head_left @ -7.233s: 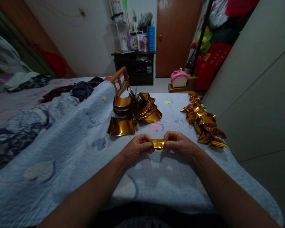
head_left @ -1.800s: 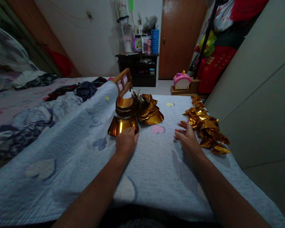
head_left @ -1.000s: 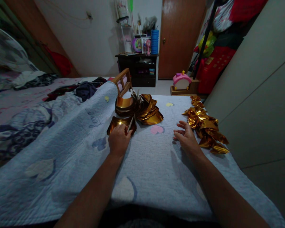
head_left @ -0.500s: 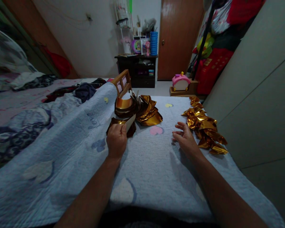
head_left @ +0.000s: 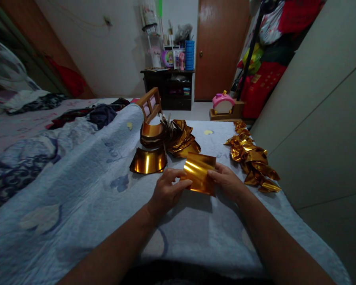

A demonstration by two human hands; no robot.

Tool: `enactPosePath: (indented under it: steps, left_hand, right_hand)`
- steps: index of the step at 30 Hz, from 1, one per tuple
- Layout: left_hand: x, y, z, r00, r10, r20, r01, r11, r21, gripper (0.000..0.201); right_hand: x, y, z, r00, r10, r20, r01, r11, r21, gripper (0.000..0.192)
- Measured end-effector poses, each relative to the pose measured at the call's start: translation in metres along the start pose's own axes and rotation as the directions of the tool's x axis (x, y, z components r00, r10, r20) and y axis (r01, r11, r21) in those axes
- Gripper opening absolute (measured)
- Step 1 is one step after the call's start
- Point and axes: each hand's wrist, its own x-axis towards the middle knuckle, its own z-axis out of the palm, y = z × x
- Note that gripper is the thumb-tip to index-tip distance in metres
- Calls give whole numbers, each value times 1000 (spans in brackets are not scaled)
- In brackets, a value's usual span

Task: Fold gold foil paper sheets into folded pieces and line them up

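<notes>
A flat gold foil sheet (head_left: 199,173) is pinched at its side edges between the left hand (head_left: 167,190) and right hand (head_left: 227,183), above the blue quilt (head_left: 77,186), with the curved foil stack (head_left: 148,160) at ten o'clock and folded gold pieces (head_left: 252,156) at two o'clock.

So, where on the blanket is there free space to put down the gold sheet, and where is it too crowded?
The gold sheet is held by the left hand and right hand. Bare blanket lies left of the curved stack, and between the forearms near the body. Crowded: the fanned pile beyond it and the folded pieces along the right edge.
</notes>
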Motion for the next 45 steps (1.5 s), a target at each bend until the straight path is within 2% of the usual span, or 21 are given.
enactPosePath:
  steps: [4,9,11,15,18,21,23,25,27,28,30,32,34,37,39,41,45]
  left_hand:
    - [0,-1,0,993,-86,79,89,995,-36,30]
    - [4,2,-5,939,-275,207,313,931,-185,32]
    - [7,4,-7,900,-322,295,388,899,-202,27]
    - [8,4,-6,765,-447,463,593,770,-236,29]
    - [7,2,-3,701,-495,513,706,584,-401,34]
    - [11,0,-1,662,-515,544,723,249,-644,57]
    - [14,-1,-1,622,-538,569,690,32,-724,67]
    - [16,-2,-1,570,-576,585,666,-93,-741,68]
    - [15,-5,1,499,-649,574,657,-149,-739,70]
    - [14,-6,2,457,-692,559,658,-160,-736,74]
    - [11,-8,5,417,-723,550,685,-148,-714,86]
    - [8,-8,8,394,-729,559,725,-127,-677,90]
    - [7,-7,10,386,-736,556,751,-99,-653,90]
    - [7,-6,11,401,-746,532,752,-63,-656,92]
    - [7,-6,12,423,-748,512,745,-35,-667,94]
    - [6,-6,13,449,-748,488,742,9,-670,87]
    - [5,-7,16,478,-731,487,790,116,-602,50]
  right_hand:
    - [2,-1,-4,991,-38,-127,32,998,-50,29]
    - [3,-4,-11,969,-172,-175,128,963,-238,25]
    - [3,-5,-14,960,-191,-206,131,953,-274,28]
    - [1,-7,-12,944,-252,-213,183,938,-295,27]
    - [-1,-9,-8,938,-320,-137,275,922,-272,19]
    - [-2,-10,-5,947,-319,-43,299,921,-248,17]
    - [-3,-11,-6,954,-297,35,295,916,-270,17]
    - [-4,-12,-7,954,-269,130,297,899,-321,15]
    - [-4,-12,-9,941,-233,245,316,862,-397,14]
    - [-4,-12,-9,929,-212,302,333,835,-437,13]
    - [-4,-10,-11,901,-178,396,380,765,-520,14]
    - [-3,-6,-14,878,-173,446,437,671,-600,21]
    - [-3,-1,-18,869,-186,460,477,563,-675,38]
    - [-2,7,-21,873,-193,449,487,416,-768,62]
    - [-2,11,-19,871,-204,448,492,355,-795,71]
    - [-3,13,-16,861,-203,467,509,335,-793,75]
    - [-7,10,-10,827,-108,551,548,375,-748,67]
